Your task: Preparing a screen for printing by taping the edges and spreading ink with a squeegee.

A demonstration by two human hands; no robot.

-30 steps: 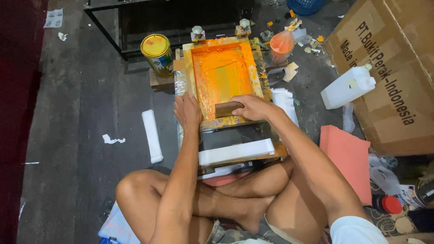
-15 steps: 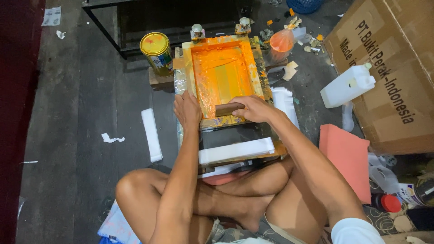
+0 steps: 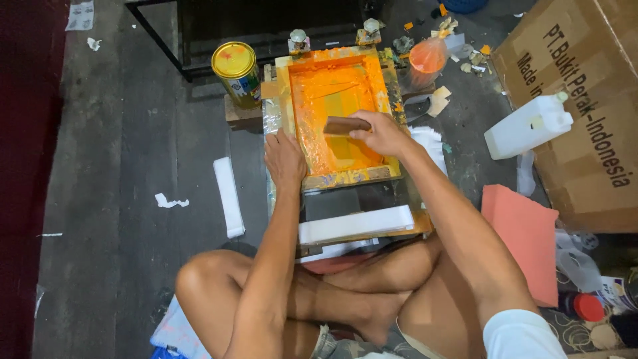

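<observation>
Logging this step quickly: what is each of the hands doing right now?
Left hand: open, pressed flat on the edge of the orange printing frame.
Right hand: closed, holding the brown squeegee over the screen.

The printing screen point(image 3: 335, 113) is bright orange with a paler yellow-orange patch in its middle, and its frame is pale yellow with orange smears. The squeegee point(image 3: 345, 125) is dark brown. The tin can point(image 3: 236, 73) at far left has a golden yellow lid. The jug point(image 3: 528, 125) is white, the foam sheet point(image 3: 525, 239) at right is salmon pink, the cardboard box point(image 3: 585, 100) is brown, and the floor point(image 3: 126, 199) is dark grey.
</observation>
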